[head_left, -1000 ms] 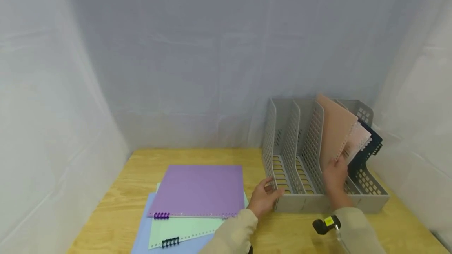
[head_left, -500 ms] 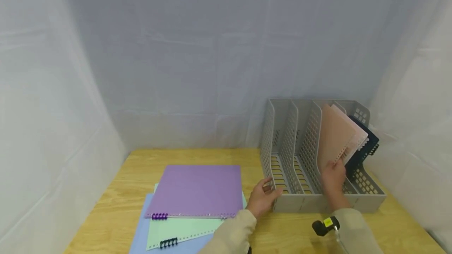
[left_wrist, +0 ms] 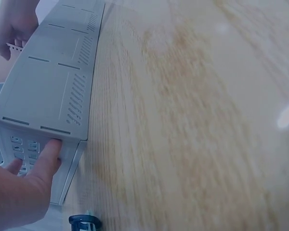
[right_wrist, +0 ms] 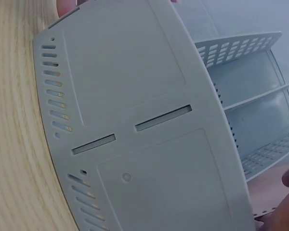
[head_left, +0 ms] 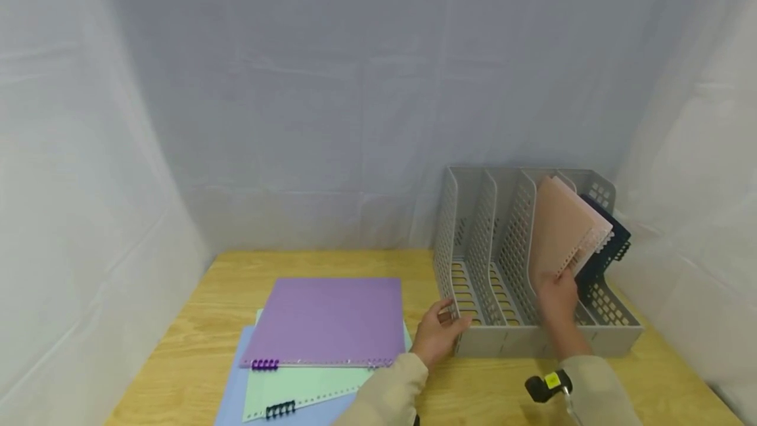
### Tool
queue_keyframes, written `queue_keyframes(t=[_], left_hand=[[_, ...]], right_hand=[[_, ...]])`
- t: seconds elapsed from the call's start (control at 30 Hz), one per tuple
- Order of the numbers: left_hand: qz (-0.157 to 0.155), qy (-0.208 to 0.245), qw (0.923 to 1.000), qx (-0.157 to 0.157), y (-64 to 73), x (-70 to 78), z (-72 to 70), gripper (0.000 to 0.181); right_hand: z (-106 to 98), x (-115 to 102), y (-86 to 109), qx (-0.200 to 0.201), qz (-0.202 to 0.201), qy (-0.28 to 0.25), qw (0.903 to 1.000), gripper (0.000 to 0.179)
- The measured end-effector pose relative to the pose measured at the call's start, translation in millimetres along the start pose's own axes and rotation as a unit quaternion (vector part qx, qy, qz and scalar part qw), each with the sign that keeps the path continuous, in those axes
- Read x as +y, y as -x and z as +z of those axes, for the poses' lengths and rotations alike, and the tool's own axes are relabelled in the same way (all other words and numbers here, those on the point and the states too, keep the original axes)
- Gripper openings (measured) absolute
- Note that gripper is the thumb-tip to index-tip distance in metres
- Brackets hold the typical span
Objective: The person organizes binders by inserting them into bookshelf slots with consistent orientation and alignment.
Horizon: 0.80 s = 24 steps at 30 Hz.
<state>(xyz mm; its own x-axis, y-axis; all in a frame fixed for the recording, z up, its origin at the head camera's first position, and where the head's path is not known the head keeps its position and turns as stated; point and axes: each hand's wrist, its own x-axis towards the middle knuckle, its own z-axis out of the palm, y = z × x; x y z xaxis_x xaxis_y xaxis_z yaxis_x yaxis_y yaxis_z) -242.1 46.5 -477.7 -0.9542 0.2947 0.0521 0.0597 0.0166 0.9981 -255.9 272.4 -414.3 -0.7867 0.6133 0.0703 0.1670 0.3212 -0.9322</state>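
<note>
A grey desktop file holder [head_left: 481, 342] with several perforated upright slots stands on the right of the table. My left hand [head_left: 437, 335] grips its front left corner, thumb on the front lip and fingers against the side wall. With my right hand [head_left: 558, 298] I pinch the lower front corner of a peach notebook [head_left: 556, 235], which leans back in a slot right of the middle. Behind it show a pale pink notebook [head_left: 600, 229] and, further right, a navy notebook [head_left: 619, 238] with dark rings. My right fingertips are partly hidden in the right wrist view.
Left of the holder lies a purple ring notebook [head_left: 331, 321] on a mint green one [head_left: 313, 383] and a blue sheet or cover [head_left: 233, 373]. White sheeting [head_left: 319, 117] hangs behind and at both sides of the wooden table [head_left: 183, 347].
The peach notebook has come down deeper into its slot, uncovering more of the pale pink one behind. My left hand keeps its hold on the corner. The head view has shifted slightly.
</note>
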Motion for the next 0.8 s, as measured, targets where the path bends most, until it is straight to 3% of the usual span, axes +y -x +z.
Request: queue_keyframes(t=[0.8], left_hand=[[0.001, 0.000, 1.0000, 0.000, -0.9, -1.9, 0.1, 0.061]], right_hand=[[-8, -26, 40.2, -0.051, -0.017, 0.026, 0.9982, 0.070]])
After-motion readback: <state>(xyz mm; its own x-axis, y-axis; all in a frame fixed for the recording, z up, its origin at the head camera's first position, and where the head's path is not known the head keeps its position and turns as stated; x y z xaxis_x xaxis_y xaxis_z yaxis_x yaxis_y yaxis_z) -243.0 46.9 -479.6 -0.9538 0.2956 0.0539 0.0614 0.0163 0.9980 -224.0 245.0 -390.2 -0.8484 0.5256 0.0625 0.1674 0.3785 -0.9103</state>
